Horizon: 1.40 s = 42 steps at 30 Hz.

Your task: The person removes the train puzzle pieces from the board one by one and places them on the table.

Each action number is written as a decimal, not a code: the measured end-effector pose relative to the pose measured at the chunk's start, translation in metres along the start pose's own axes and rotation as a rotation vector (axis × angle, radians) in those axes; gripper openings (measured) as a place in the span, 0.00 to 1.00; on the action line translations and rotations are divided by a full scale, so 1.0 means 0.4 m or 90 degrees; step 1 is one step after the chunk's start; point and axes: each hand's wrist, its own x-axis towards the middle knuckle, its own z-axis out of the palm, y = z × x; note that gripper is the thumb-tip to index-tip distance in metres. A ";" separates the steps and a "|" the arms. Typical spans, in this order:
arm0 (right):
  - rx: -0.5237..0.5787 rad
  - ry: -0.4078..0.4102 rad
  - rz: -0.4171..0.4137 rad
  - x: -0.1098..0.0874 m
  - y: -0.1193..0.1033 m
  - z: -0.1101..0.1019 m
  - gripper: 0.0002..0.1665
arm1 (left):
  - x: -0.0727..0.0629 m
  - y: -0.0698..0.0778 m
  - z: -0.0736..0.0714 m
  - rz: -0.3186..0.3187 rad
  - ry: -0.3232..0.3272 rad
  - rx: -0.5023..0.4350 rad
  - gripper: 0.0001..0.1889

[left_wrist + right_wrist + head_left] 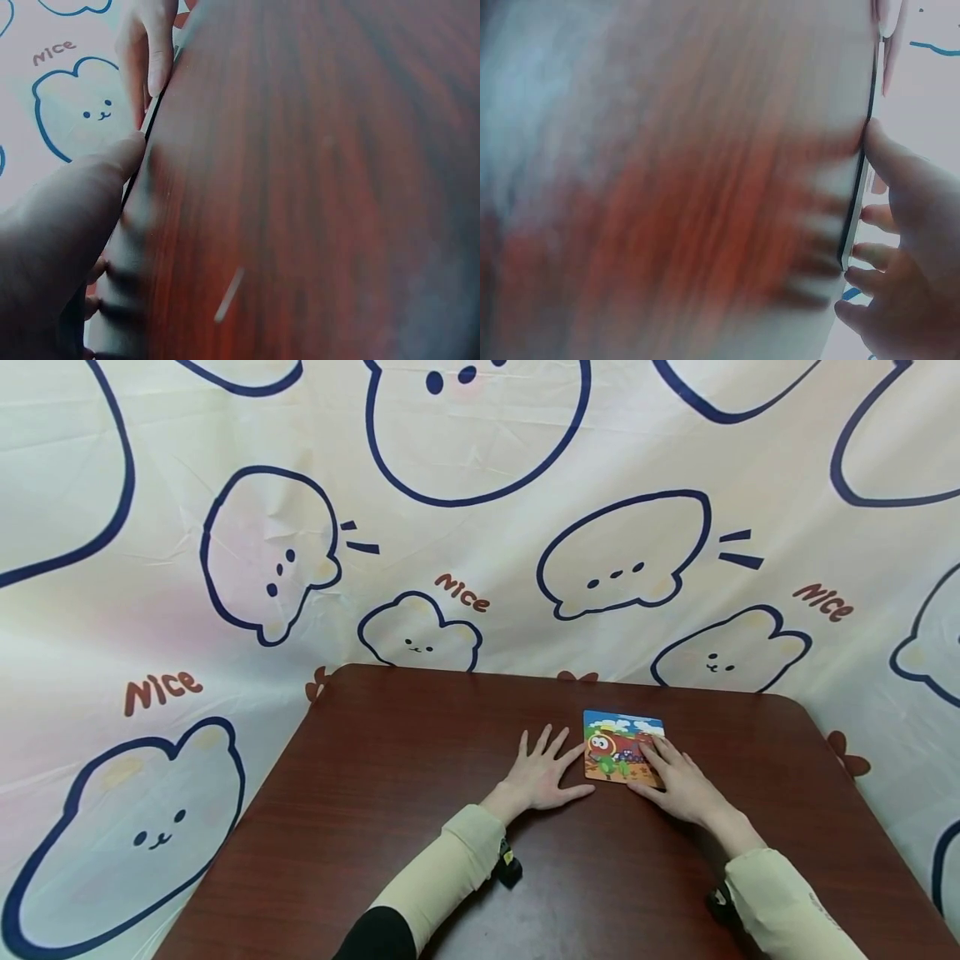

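Observation:
A thin, square cartoon picture board (pixel 617 745) lies flat on the table, showing a big-eyed red-and-green figure under blue sky. My left hand (pixel 536 778) rests with fingers spread on the tabletop left of it, thumb close to its lower left corner. On its right part lie the straight fingers of my right hand (pixel 681 783), covering some of the picture, with the thumb by the near edge. The right wrist view shows the board's edge (pixel 854 217) in profile beside my right hand (pixel 922 247). Whether the left thumb touches the board, I cannot tell.
The dark brown wooden table (pixel 420 743) has rounded far corners. Behind it hangs a pale cloth (pixel 495 552) printed with blue-outlined bears and the word "Nice". A small black device (pixel 508 865) sits under the left wrist, and another (pixel 722 906) under the right sleeve.

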 end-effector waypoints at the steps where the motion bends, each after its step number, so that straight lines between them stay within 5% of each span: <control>1: 0.000 0.000 -0.002 0.000 -0.003 0.001 0.55 | -0.002 -0.001 -0.001 -0.001 0.000 0.000 0.44; 27: -0.007 -0.031 -0.070 0.013 -0.122 0.022 0.56 | -0.106 -0.075 -0.056 -0.046 -0.039 0.026 0.48; 42: 0.005 -0.057 -0.101 0.033 -0.168 0.044 0.58 | -0.156 -0.126 -0.049 -0.055 -0.023 0.006 0.48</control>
